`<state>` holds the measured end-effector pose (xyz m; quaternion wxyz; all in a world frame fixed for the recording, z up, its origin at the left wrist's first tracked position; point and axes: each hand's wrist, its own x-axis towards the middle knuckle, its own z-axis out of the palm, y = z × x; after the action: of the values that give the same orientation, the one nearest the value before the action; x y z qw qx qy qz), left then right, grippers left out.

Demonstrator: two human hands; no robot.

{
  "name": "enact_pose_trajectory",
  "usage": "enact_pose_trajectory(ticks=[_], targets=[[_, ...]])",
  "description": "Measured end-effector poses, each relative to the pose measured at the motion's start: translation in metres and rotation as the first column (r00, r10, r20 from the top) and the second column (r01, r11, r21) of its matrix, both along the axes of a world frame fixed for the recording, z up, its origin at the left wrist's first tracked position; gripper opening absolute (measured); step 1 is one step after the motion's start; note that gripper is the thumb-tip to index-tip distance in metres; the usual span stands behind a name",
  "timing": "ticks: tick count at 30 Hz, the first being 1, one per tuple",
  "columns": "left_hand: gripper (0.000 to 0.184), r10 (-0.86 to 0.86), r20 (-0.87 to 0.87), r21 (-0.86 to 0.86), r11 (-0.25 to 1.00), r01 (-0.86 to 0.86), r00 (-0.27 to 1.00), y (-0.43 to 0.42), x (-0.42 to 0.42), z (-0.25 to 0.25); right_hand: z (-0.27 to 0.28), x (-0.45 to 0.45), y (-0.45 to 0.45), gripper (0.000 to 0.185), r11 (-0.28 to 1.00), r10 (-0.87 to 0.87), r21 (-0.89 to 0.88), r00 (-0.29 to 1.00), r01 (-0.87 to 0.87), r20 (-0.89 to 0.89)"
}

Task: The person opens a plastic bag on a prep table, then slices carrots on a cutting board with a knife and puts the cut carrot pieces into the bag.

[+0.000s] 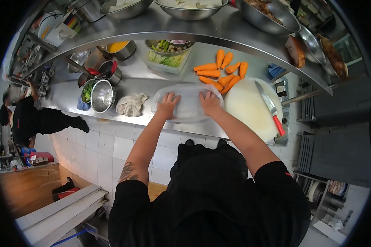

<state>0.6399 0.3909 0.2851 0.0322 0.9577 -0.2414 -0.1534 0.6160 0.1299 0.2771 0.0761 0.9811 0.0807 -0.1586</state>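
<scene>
A translucent plastic tub [188,87], which looks lined with a thin clear plastic bag, sits on the steel counter in front of me. Over its left side reaches my left hand [167,105], fingers spread and touching the plastic. My right hand [210,102] rests at the opposite side, fingers stretched out against the plastic too. Just right of it lies a round white cutting board [249,111], bearing a knife [267,99] with a red handle. Several peeled-looking carrots [209,73] are grouped behind the tub and board.
Left of the tub are a crumpled cloth [131,104] and a steel bowl [102,96]. A container of greens [165,61] stands behind. An overhead steel shelf [169,29] holds several large bowls. A co-worker in black [29,117] stands far left.
</scene>
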Motion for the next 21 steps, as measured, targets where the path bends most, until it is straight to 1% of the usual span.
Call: enact_pose_trajectory(ticks=[1,2,3,4,5,6,7,8,9,10,12,14,16,17,18,19,21], targets=[[0.122,0.001,0.001,-0.001,1.000,-0.001,1.000,-0.005,-0.003,0.005,0.002,0.000,0.001,0.124,0.999,-0.018,-0.029,0.999,0.020,0.040],[0.120,-0.006,0.009,0.062,0.998,0.006,1.000,-0.011,-0.004,0.010,0.005,0.002,0.002,0.124,0.999,-0.016,-0.031,0.999,0.017,0.044],[0.119,-0.015,0.015,0.126,0.992,0.013,1.000,-0.016,-0.006,0.015,0.013,-0.001,0.007,0.119,0.999,0.045,-0.003,0.998,-0.045,0.045],[0.119,-0.013,0.013,0.125,0.992,0.011,1.000,-0.019,-0.005,0.010,0.019,-0.003,0.010,0.113,0.994,0.106,0.026,0.993,-0.108,0.046],[0.118,-0.047,-0.005,0.130,0.990,0.048,0.999,-0.022,-0.002,0.003,0.015,-0.004,0.012,0.113,0.994,0.109,0.025,0.993,-0.111,0.043],[0.118,-0.085,-0.023,0.135,0.987,0.088,0.996,-0.025,-0.003,0.002,0.013,-0.006,0.015,0.109,0.974,0.175,0.140,0.984,-0.175,0.013],[0.118,-0.088,-0.026,0.135,0.987,0.091,0.996,-0.026,-0.004,0.002,0.012,-0.007,0.016,0.106,0.939,0.240,0.255,0.971,-0.230,-0.007],[0.119,-0.030,-0.069,0.132,0.991,0.039,0.997,-0.028,-0.005,0.002,0.011,-0.012,0.015,0.106,0.940,0.236,0.255,0.972,-0.226,-0.008],[0.120,0.029,-0.111,0.130,0.991,-0.014,0.993,-0.030,-0.005,0.006,0.031,-0.020,0.017,0.104,0.954,0.177,0.261,0.980,-0.147,-0.094],[0.120,0.028,-0.112,0.130,0.991,-0.013,0.993,-0.028,-0.004,0.011,0.044,-0.027,0.019,0.103,0.963,0.119,0.260,0.976,-0.069,-0.181],[0.123,0.044,-0.162,0.044,0.998,-0.038,0.986,-0.019,-0.002,0.019,0.040,-0.036,0.007,0.106,0.953,0.111,0.297,0.978,-0.054,-0.178],[0.125,0.033,-0.158,0.062,0.998,-0.024,0.987,-0.018,-0.003,0.019,0.035,-0.041,-0.002,0.109,0.943,0.101,0.330,0.980,-0.040,-0.171],[0.126,0.008,-0.147,0.079,0.997,0.004,0.989,-0.020,-0.002,0.016,0.034,-0.041,-0.008,0.112,0.941,0.166,0.308,0.984,-0.139,-0.064],[0.129,-0.010,-0.150,0.125,0.992,0.029,0.989,-0.021,-0.001,0.010,0.033,-0.039,-0.009,0.112,0.943,0.153,0.306,0.987,-0.128,-0.057],[0.133,-0.029,-0.153,0.172,0.984,0.056,0.988,-0.023,-0.001,0.007,0.036,-0.033,-0.003,0.112,0.948,0.103,0.310,0.989,-0.066,-0.105],[0.133,-0.048,-0.147,0.171,0.983,0.073,0.988,-0.026,-0.004,0.011,0.038,-0.028,0.002,0.113,0.950,0.051,0.312,0.987,0.000,-0.155],[0.136,0.085,-0.220,0.203,0.978,-0.039,0.972,-0.034,-0.014,0.017,0.042,-0.015,0.002,0.113,0.953,0.036,0.302,0.987,0.013,-0.155]])
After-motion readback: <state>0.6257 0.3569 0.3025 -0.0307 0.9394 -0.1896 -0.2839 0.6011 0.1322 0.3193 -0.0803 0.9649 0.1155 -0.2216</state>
